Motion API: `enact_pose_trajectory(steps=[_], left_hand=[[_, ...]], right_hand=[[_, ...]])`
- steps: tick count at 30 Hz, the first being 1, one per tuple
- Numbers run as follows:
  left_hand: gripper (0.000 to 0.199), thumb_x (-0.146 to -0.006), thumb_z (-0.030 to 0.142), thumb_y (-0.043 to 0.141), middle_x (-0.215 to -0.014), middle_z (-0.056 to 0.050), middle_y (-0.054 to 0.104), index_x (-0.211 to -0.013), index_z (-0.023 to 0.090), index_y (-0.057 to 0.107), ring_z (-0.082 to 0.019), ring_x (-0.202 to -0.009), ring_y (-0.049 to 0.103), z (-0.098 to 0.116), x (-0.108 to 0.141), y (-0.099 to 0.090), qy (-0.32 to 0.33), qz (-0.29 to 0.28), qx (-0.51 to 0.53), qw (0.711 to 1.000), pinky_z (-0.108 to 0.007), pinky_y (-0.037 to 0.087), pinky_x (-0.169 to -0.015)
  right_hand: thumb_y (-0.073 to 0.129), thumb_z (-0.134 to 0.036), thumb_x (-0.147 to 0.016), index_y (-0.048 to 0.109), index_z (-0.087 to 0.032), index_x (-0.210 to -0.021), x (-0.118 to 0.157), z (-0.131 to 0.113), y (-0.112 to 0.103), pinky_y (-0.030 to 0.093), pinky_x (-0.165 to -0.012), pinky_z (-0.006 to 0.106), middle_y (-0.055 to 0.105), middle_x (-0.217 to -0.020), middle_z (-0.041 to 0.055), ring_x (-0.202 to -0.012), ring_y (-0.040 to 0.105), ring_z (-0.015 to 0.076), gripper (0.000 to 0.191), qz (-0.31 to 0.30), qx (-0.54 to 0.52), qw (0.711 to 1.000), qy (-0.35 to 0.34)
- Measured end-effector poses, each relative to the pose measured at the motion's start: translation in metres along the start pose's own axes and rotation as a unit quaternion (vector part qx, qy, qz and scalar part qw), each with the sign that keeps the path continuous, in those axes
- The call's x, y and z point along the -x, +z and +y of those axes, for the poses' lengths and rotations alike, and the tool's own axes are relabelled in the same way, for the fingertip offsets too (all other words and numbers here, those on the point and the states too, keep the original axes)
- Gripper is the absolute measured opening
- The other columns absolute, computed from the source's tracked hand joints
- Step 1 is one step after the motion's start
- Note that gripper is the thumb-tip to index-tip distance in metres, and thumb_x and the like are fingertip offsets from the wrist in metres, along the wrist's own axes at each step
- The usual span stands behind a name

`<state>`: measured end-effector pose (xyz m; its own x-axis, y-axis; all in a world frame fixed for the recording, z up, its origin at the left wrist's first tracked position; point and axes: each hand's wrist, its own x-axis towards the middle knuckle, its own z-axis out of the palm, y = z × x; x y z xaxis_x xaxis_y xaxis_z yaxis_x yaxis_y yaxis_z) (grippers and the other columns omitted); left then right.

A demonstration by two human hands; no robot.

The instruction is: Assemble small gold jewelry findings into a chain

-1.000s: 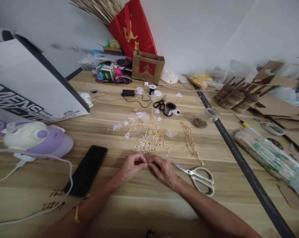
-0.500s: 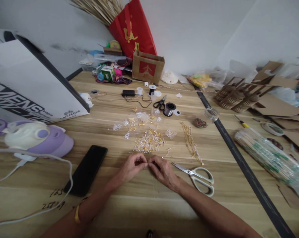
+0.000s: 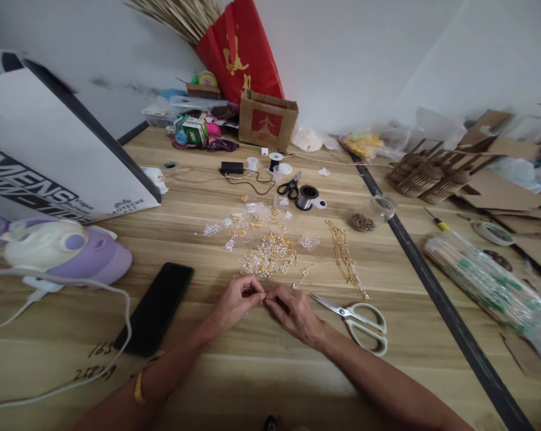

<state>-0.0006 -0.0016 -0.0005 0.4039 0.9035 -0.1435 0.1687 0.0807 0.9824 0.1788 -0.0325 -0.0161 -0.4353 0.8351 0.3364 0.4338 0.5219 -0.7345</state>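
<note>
Fingertips of my left hand (image 3: 240, 301) and my right hand (image 3: 296, 312) meet in a pinch low over the table. Whatever they grip is too small to make out. Just beyond them spreads a pile of gold and clear beads (image 3: 270, 254). A short piece of chain with a ring (image 3: 301, 277) lies past my right hand. To the right rest white-handled scissors (image 3: 364, 323), blades toward my right hand. Several gold chains (image 3: 342, 257) lie further right. Small plastic bags of findings (image 3: 239, 230) sit behind the pile.
A black phone (image 3: 156, 308) and a purple-and-white appliance (image 3: 73, 248) with a white cable are at left. Behind stand a wire spool (image 3: 306, 197), black scissors (image 3: 289, 187) and a paper bag (image 3: 269, 120). Bagged sticks (image 3: 486, 278) lie at right, beyond a black strip (image 3: 432, 299).
Both hands stay pinched together and have shifted very slightly to the left. The other things on the table have not moved.
</note>
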Motion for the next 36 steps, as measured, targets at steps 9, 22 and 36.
enact_pose_trajectory(steps=[9, 22, 36], left_hand=[[0.011, -0.067, 0.022, 0.066, -0.061, 0.0, 0.059, -0.062, 0.014, 0.06, -0.011, -0.06, 0.051, -0.0005, -0.0002, -0.0021, -0.003, -0.003, 0.0, 1.0, -0.021, 0.039, -0.056], [0.007, -0.067, 0.019, 0.066, -0.066, -0.002, 0.063, -0.064, 0.014, 0.062, -0.013, -0.065, 0.057, -0.0038, 0.0004, -0.0029, 0.02, 0.0, -0.013, 1.0, -0.023, 0.044, -0.062], [0.01, -0.068, 0.022, 0.067, -0.067, -0.003, 0.063, -0.066, 0.013, 0.062, -0.013, -0.063, 0.056, -0.0034, -0.0002, -0.0038, 0.009, -0.002, 0.015, 1.0, -0.023, 0.044, -0.06]], right_hand=[[0.045, -0.025, -0.095, 0.056, -0.019, -0.089, 0.0008, -0.0002, -0.0006, 0.045, -0.062, 0.025, 0.063, -0.076, 0.0051, -0.066, 0.058, 0.015, 0.015, -0.002, 0.017, 1.0, -0.007], [0.042, -0.024, -0.096, 0.057, -0.019, -0.097, -0.0048, -0.0065, -0.0068, 0.049, -0.069, 0.027, 0.064, -0.084, 0.0065, -0.076, 0.06, 0.0154, 0.016, 0.025, -0.065, 0.998, 0.007], [0.054, -0.023, -0.086, 0.059, -0.017, -0.086, -0.006, -0.0058, -0.002, 0.045, -0.057, 0.022, 0.062, -0.069, 0.0011, -0.06, 0.056, 0.0117, 0.008, 0.021, -0.104, 0.99, 0.087]])
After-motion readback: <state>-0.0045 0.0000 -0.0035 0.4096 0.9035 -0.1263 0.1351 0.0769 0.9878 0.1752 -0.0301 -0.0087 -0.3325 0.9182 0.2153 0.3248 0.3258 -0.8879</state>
